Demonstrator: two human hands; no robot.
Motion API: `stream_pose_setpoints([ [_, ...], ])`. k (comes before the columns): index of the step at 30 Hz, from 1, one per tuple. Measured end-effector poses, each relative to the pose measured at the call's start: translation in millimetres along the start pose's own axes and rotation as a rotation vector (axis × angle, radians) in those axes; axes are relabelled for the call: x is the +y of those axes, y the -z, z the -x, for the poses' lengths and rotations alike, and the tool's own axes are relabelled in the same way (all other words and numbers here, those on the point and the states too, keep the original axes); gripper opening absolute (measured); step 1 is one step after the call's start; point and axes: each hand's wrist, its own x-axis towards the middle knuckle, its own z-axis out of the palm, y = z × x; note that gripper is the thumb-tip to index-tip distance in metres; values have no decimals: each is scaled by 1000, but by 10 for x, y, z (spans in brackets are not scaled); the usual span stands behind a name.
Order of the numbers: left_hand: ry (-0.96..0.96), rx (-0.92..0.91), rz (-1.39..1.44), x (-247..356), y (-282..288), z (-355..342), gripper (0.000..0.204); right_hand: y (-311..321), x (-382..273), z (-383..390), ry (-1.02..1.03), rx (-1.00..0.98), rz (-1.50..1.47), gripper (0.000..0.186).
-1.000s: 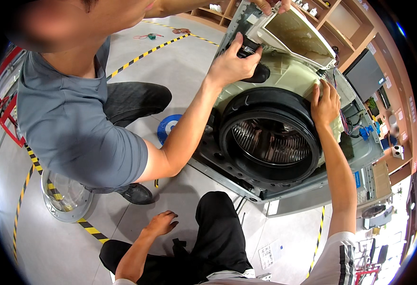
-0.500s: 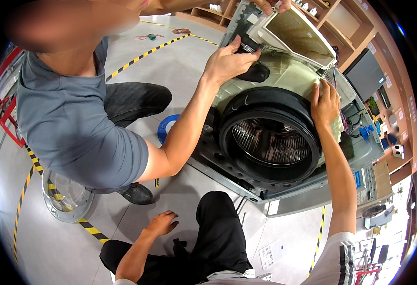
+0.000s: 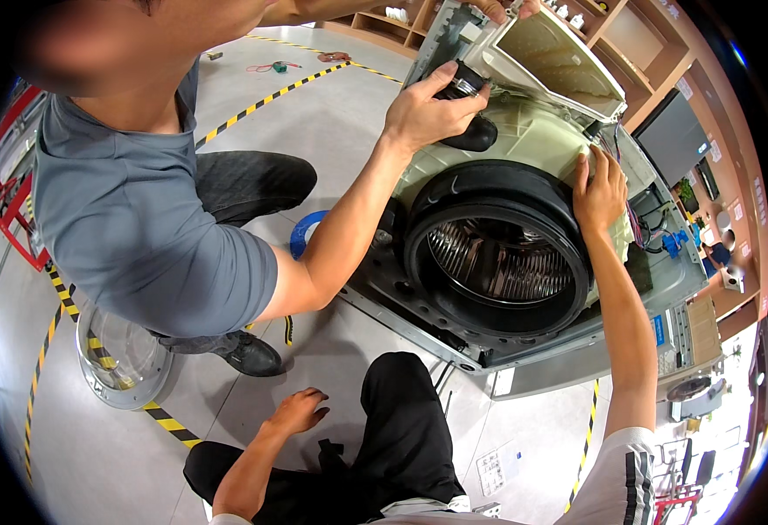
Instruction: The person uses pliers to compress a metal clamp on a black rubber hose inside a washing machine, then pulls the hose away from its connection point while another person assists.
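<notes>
A washing machine (image 3: 664, 289) with its panels off lies in front of me, drum opening up. My right hand (image 3: 600, 187) rests flat on the upper right of the black rubber door gasket (image 3: 497, 262), holding nothing. My left hand (image 3: 296, 409) hangs low beside my knee, fingers loosely spread and empty, above the floor. A co-worker in a grey shirt (image 3: 139, 219) leans in from the left. That person's hand (image 3: 427, 109) grips a black hose fitting (image 3: 467, 87) under the pale detergent drawer housing (image 3: 550, 57). Another hand holds that housing at the top edge.
The detached round glass door (image 3: 121, 354) lies on the floor at left, over yellow-black tape. A blue tape roll (image 3: 307, 229) sits near the co-worker's knee. Wooden shelves (image 3: 646, 35) stand behind, loose coloured wires (image 3: 655, 236) and more equipment at right.
The co-worker's hand shifted slightly on the black hose fitting. My two hands stayed where they were.
</notes>
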Motion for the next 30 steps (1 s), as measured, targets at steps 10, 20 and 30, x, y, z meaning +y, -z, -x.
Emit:
stream_pose_setpoints([
  [10, 15, -28, -23, -3, 4, -1, 35, -2, 7, 14, -11, -5, -7, 29],
  [20, 45, -50, -16, 31, 16, -4, 36, -9, 13, 13, -6, -6, -13, 28],
  [30, 38, -57, -26, 30, 27, -11, 35, -4, -2, 5, -6, -6, -4, 29],
])
